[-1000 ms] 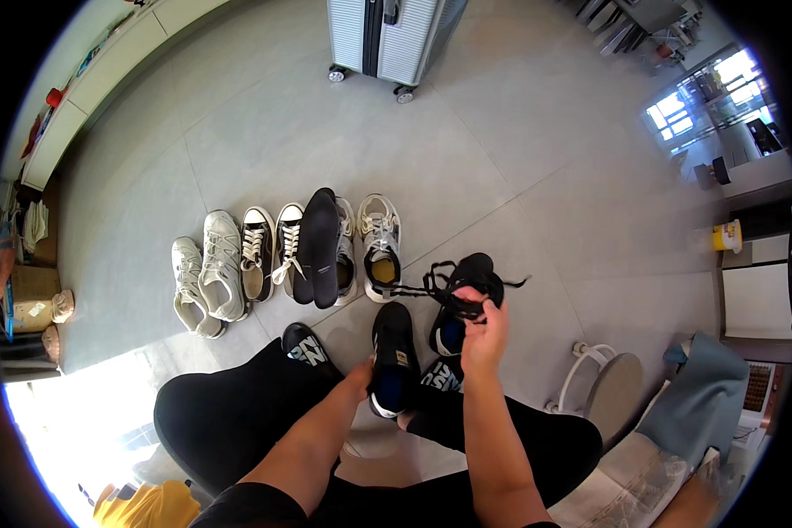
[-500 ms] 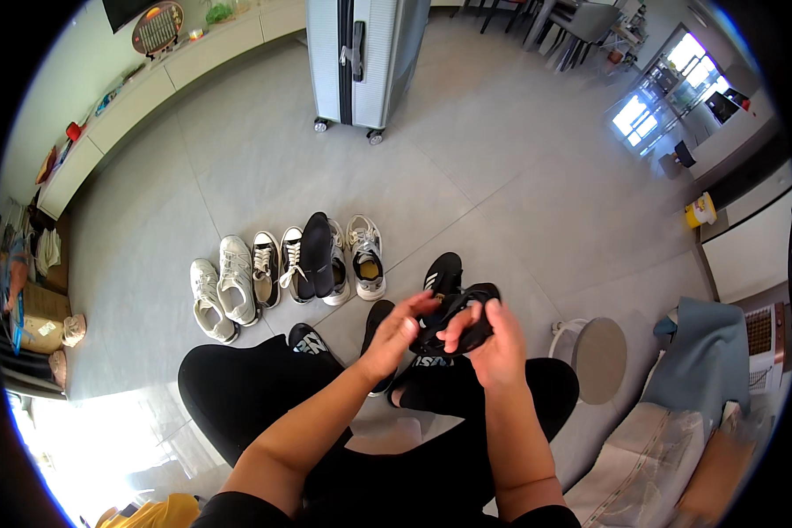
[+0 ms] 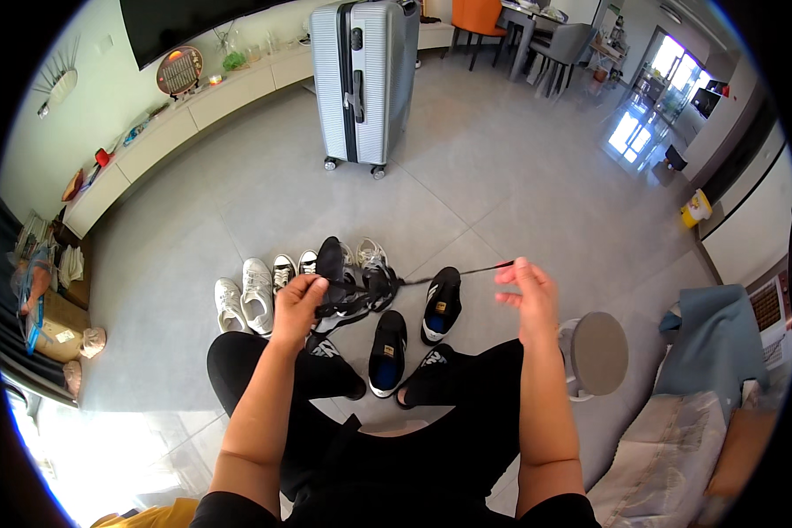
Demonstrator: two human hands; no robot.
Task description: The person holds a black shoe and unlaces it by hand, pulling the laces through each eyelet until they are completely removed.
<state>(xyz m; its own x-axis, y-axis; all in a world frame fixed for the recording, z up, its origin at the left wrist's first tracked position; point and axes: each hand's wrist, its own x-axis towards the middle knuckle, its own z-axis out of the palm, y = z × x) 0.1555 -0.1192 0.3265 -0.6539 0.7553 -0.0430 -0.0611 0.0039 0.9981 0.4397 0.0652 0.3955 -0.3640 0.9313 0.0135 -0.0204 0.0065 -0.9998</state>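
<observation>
A tangled bundle of black shoelace hangs in the air between my hands. My left hand is closed on one part of it, thumb against the fingers. Off to the right, my right hand pinches a single strand that runs taut from the bundle. Below the lace on the floor are two black sneakers with blue insides: the nearer one between my feet, the other farther right. Behind my left hand stands a row of shoes, with white sneakers, black canvas shoes and grey-white sneakers, partly hidden.
A dark, sole-shaped piece rests over the row. A silver suitcase stands upright ahead. At right are a round stool and a blue-grey cloth. A low cabinet lines the left wall; a cardboard box sits at left.
My hands have moved apart, left hand leftward and right hand slightly right. The black bundle, bunched between them before, is now drawn out with one strand stretched. The view has tilted up.
</observation>
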